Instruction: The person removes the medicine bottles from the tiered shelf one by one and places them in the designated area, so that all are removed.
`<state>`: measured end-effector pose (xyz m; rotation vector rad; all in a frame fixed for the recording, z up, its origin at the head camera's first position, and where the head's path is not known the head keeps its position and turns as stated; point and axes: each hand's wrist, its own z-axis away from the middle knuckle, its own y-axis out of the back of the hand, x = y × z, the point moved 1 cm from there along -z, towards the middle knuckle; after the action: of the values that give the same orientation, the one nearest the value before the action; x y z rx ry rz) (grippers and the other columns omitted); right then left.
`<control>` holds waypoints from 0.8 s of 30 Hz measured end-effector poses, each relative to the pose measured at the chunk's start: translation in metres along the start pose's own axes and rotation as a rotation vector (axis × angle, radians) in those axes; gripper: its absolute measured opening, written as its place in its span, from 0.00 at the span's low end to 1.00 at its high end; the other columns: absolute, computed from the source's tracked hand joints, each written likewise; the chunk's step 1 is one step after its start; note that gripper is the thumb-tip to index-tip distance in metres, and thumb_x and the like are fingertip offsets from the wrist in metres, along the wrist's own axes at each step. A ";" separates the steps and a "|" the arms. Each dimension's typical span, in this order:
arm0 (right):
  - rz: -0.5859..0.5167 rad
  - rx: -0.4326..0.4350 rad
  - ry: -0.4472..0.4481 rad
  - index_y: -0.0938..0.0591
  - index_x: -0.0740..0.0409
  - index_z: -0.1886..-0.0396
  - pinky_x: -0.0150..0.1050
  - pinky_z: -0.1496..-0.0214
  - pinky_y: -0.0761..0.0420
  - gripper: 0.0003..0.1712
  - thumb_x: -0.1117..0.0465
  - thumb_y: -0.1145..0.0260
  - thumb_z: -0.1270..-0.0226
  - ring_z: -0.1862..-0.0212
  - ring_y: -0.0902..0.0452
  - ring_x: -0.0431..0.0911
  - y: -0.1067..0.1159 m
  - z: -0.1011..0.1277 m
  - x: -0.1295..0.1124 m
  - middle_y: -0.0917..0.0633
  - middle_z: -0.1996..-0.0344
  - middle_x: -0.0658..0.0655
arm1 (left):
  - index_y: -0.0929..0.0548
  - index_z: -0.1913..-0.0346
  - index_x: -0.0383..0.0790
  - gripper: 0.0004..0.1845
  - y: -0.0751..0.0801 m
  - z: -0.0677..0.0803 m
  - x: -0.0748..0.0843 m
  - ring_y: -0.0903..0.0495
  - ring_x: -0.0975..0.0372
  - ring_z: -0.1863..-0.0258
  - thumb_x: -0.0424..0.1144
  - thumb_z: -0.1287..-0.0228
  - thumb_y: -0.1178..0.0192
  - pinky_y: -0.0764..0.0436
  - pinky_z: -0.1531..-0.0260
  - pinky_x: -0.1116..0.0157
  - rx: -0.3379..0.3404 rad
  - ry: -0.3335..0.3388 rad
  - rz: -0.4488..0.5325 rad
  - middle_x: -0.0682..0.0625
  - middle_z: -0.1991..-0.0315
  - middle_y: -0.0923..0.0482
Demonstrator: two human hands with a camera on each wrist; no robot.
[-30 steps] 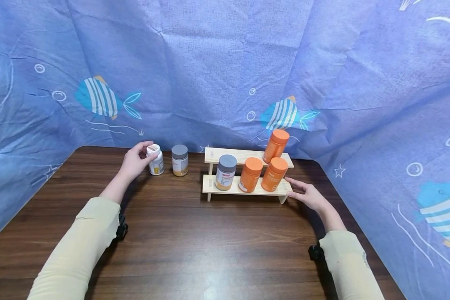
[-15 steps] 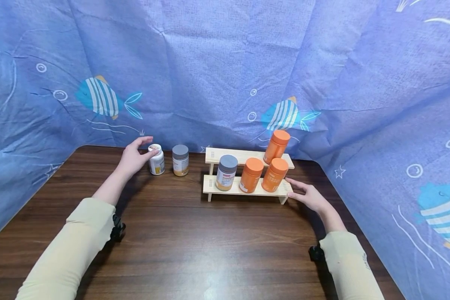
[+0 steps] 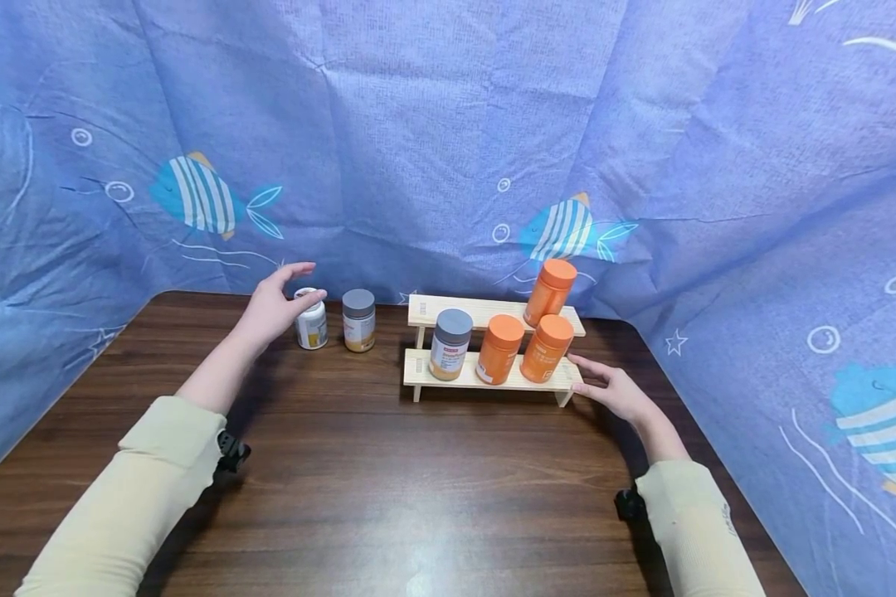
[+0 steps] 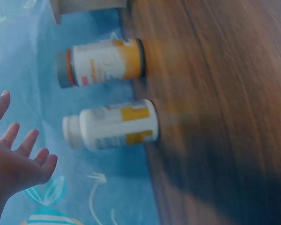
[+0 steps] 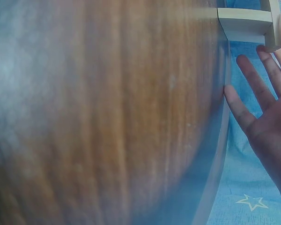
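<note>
My left hand (image 3: 272,307) hovers by a white pill bottle (image 3: 313,326), fingers spread and apart from it. In the left wrist view the white bottle (image 4: 119,125) stands clear of those fingertips. Beside it is a grey-capped supplement bottle (image 3: 358,322). My right hand (image 3: 618,391) holds the right end of a two-tier wooden rack (image 3: 418,367) between thumb and forefinger; in the right wrist view the other fingers (image 5: 257,82) stretch out past the rack's leg (image 5: 246,23). On the lower tier stand a grey-capped bottle (image 3: 450,347) and two orange bottles (image 3: 499,352). Another orange bottle (image 3: 549,292) occupies the upper tier's right end.
The dark wooden table (image 3: 388,481) runs back to a blue fish-print cloth (image 3: 418,149), which hangs close behind the rack and bottles. Dark wrist cameras are strapped at both cuffs, the left one (image 3: 233,452) and the right one (image 3: 629,503).
The left hand has let go of the white bottle, its fingers opening and lifting up and right. That bottle stays in place. The right hand keeps its position at the rack.
</note>
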<state>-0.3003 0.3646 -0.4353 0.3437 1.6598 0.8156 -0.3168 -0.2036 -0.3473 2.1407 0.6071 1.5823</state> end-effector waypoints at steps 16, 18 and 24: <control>0.019 0.017 0.008 0.31 0.54 0.33 0.54 0.39 0.32 0.35 0.53 0.33 0.38 0.41 0.28 0.56 0.001 0.001 -0.006 0.26 0.38 0.62 | 0.34 0.32 0.46 0.33 -0.008 0.001 0.057 0.41 0.53 0.32 0.51 0.38 0.39 0.38 0.37 0.50 -0.060 -0.022 0.105 0.45 0.32 0.36; 0.017 0.023 0.005 0.30 0.53 0.33 0.54 0.38 0.33 0.34 0.54 0.32 0.39 0.41 0.28 0.55 0.000 0.001 -0.005 0.25 0.39 0.62 | 0.34 0.32 0.45 0.33 -0.009 0.002 0.065 0.42 0.54 0.31 0.50 0.38 0.38 0.41 0.35 0.50 -0.060 -0.041 0.116 0.45 0.32 0.35; 0.011 0.021 0.028 0.31 0.56 0.33 0.50 0.39 0.31 0.34 0.56 0.33 0.38 0.43 0.27 0.51 0.000 0.000 -0.001 0.24 0.40 0.63 | 0.35 0.32 0.47 0.33 -0.013 0.004 0.087 0.43 0.55 0.30 0.50 0.38 0.39 0.44 0.33 0.49 -0.088 -0.066 0.136 0.47 0.32 0.36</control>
<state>-0.2998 0.3637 -0.4345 0.3575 1.6950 0.8149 -0.2916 -0.1441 -0.2878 2.1992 0.3711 1.5697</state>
